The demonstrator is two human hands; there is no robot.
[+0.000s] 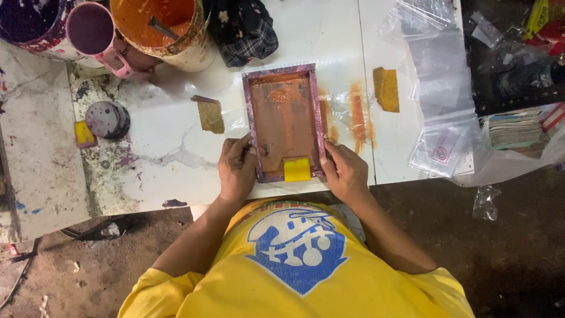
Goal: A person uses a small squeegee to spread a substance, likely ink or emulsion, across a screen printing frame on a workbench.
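Two hands grip one rectangular, purple-edged printing frame with an orange-stained mesh (284, 121), which lies flat on the white, paint-smeared tabletop (165, 141). The left hand (236, 171) is clamped on the frame's near-left edge, fingers curled over the rim; the right hand (344, 172) clasps the near-right edge the same way. Between the hands, on the frame's near rim, sits one small yellow, square-ended plastic scraper (296, 169).

Just beyond the left hand lies one flat, mustard-smeared card scraper (210, 115), and farther out to that side one round grey lid (106, 119) rests touching one small yellow block (83, 133). Beyond the right hand lies one orange-yellow, rough-edged scraper piece (386, 89), beside smears of orange ink on a sheet of clear film (355, 115). Farther right, a loose heap of clear, glossy plastic bags (438, 70) spreads over the tabletop's edge, with one stack of printed paper slips (515, 128) past it.

Far beyond the hands stand three round pots: one orange-filled paint bucket (162, 26) with a stick in it, one pink plastic mug (94, 32), and one dark purple paint tub (26, 20). One crumpled dark checked cloth (244, 26) lies beside the bucket.
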